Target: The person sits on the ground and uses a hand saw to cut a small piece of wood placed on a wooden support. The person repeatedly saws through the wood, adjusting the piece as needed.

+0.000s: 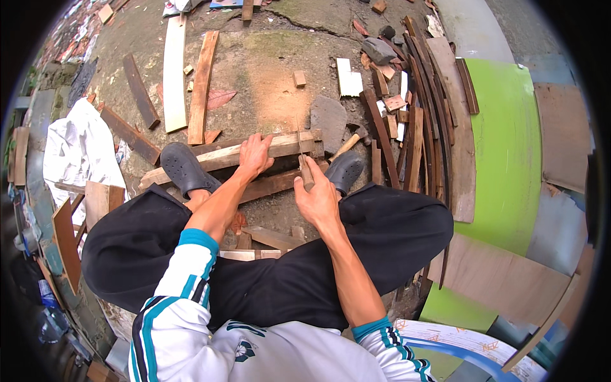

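A long squared wooden beam (213, 159) lies across the ground between my feet, its left end lower in the view than its right. My left hand (256, 155) bears down on it right of its middle, fingers curled over the wood. In my right hand (318, 200) is the wooden handle of a handsaw (306, 170). The thin blade points away from me and crosses the beam near its right end; how deep it sits in the wood I cannot tell. Another timber (273, 185) lies beneath, nearer me.
Dark clogs (183, 167) on my feet flank the beam. Sawdust (280, 95) and a small wood block (299, 78) lie beyond it. A wooden-handled tool (347, 146) rests by my right foot. Stacked strips (417, 146) and a green board (503, 153) stand right; a white sack (83, 149) lies left.
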Available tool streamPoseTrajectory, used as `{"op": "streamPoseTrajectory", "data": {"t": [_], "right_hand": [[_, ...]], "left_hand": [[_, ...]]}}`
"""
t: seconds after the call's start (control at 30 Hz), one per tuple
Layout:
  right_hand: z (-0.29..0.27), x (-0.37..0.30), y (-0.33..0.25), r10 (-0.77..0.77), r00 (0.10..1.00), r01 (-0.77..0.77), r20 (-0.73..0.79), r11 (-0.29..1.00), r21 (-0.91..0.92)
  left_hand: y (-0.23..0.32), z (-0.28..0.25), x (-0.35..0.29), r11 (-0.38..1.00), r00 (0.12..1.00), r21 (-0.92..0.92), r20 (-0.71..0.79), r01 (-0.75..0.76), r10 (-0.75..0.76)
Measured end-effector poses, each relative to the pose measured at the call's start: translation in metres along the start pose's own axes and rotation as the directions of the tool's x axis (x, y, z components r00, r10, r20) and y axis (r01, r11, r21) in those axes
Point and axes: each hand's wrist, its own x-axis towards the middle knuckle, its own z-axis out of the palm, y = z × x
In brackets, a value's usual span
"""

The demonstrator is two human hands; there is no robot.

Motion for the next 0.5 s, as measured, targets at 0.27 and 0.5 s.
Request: {"op": "streamPoseTrajectory", "data": {"t": [0.27, 0.5], "right_hand": [[0.005, -0.004, 0.006, -0.064, 0.998, 0.064, -0.007, 0.995, 0.07], [0.009, 0.014, 0.011, -0.167, 0.984, 0.169, -0.061, 0.985, 0.044]], "left_hand": [[-0.002, 0.0, 0.003, 0.999, 0.997, 0.024, -0.073, -0.023, 0.024], [-0.003, -0.01, 0.016, 0.998, 0.998, 0.051, 0.029, 0.048, -0.05]]}}
